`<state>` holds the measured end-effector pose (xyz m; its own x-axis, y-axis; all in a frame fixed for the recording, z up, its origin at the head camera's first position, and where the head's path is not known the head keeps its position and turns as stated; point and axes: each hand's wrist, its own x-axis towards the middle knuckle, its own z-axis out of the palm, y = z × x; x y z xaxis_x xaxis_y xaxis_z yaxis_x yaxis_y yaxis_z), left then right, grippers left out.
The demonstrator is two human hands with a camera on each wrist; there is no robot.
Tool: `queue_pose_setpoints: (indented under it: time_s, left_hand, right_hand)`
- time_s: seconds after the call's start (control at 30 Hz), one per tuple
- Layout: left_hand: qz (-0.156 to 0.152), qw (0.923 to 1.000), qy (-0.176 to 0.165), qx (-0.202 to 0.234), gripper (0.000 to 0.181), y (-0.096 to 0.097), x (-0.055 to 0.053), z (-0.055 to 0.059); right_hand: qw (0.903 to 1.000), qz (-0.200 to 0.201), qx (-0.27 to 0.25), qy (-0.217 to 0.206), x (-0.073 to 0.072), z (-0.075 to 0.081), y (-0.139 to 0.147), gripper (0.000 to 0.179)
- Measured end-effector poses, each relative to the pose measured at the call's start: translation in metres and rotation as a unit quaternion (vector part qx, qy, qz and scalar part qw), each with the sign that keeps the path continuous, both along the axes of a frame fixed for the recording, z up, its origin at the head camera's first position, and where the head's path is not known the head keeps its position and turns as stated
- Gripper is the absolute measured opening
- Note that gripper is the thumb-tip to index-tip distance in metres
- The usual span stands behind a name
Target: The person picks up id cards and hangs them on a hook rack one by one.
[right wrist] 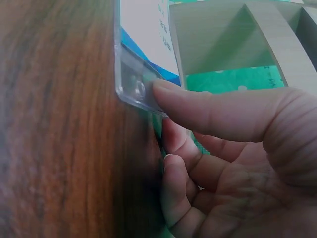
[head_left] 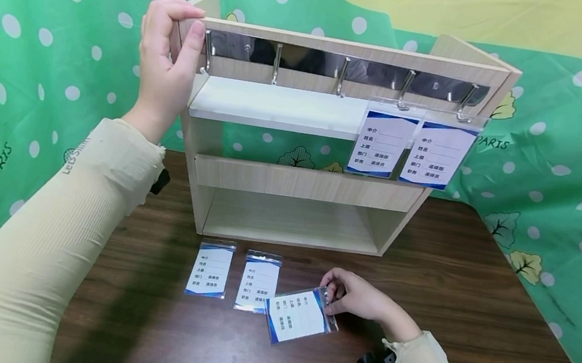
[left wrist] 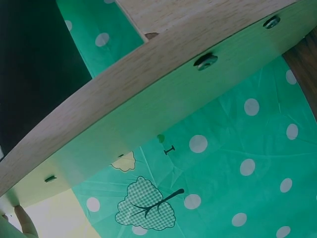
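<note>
My left hand (head_left: pixel 166 63) grips the upper left corner of a pale wooden shelf (head_left: pixel 301 184), thumb on the front. In the left wrist view, only fingertips (left wrist: pixel 26 223) show, low beside the shelf's side panel (left wrist: pixel 124 119). With thumb and fingers, my right hand (head_left: pixel 361 299) pinches the clear top end of an ID badge (head_left: pixel 299 315), white with blue corners. That badge is turned sideways over the table and overlaps the edge of a second badge (head_left: pixel 258 281). Another badge (head_left: pixel 210 269) lies further left. The right wrist view shows the pinched badge (right wrist: pixel 148 39) close up.
A shiny metal strip (head_left: pixel 306 59) with several hooks runs across the shelf's top board. Two badges, one (head_left: pixel 383 144) beside the other (head_left: pixel 438 154), hang from the rightmost hooks. Dark wooden table (head_left: pixel 499 304) lies below; green dotted cloth (head_left: pixel 63 87) surrounds it.
</note>
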<state>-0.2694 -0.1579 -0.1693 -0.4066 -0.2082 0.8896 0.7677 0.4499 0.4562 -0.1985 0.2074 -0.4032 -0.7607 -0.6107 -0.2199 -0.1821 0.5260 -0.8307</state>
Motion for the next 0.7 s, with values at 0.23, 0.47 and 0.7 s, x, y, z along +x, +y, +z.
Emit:
queue_pose_setpoints:
  time_s: [0.23,0.47,0.7]
  left_hand:
    - [-0.003,1.0000,-0.003,0.000,0.021,0.002,0.001,0.000]
    - [-0.003,1.0000,0.003,-0.003,0.020,0.001,0.001,0.001]
    - [-0.001,1.0000,0.001,-0.005,0.020,0.001,0.002,0.001]
  right_hand:
    - [0.9981,-0.047,-0.039,-0.011,0.004,0.004,0.003,0.037]
    - [0.9929,-0.097,-0.067,0.016,0.003,0.010,0.008,0.040]
    - [0.9776,-0.182,-0.086,0.062,0.000,0.018,0.010,0.029]
